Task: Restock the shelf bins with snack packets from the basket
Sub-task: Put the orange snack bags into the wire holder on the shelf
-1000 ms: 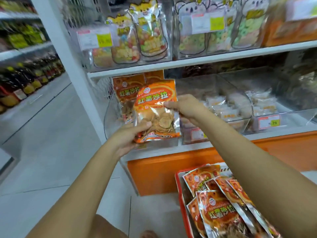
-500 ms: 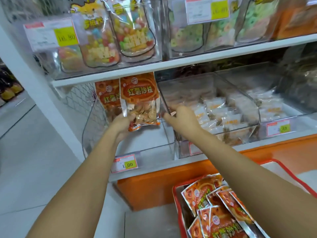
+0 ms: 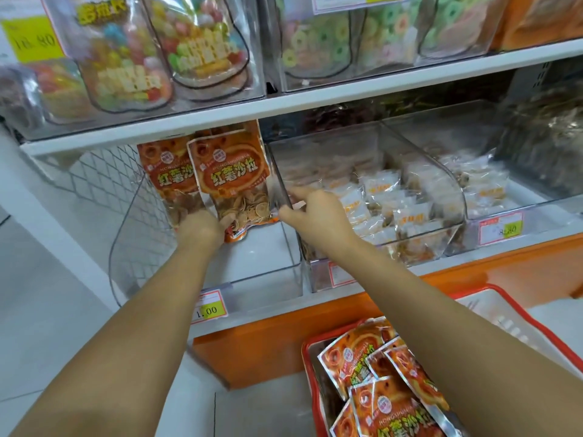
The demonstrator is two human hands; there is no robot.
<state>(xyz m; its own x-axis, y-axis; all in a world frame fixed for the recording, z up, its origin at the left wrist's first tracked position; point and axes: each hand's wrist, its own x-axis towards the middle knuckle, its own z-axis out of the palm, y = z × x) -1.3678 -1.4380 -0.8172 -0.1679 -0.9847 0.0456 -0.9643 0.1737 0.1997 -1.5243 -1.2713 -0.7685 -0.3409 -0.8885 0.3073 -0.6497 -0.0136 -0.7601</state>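
Head view: the left hand (image 3: 200,228) is at the lower end of the front packet (image 3: 235,184), back of the hand to the camera and fingers tucked out of sight beneath it, holding it upright. That orange packet stands at the back of the clear bin (image 3: 252,279) on the lower shelf, its top just under the upper shelf (image 3: 315,100). It overlaps a second packet (image 3: 167,181) of the same kind on its left. The right hand (image 3: 315,216) is just beside the front packet's right edge, at the wall between this bin and the next bin (image 3: 454,197). Its forefinger and thumb are spread apart and hold nothing; whether they touch the wall or the packet cannot be told. The next bin holds small white-wrapped snacks (image 3: 378,197). A price tag (image 3: 209,307) hangs on the shelf edge below the clear bin. Down at the lower right, the red basket (image 3: 307,351) on the floor holds more orange packets (image 3: 356,354), partly hidden by the right forearm. Bags of coloured sweets (image 3: 202,48) stand on the upper shelf.
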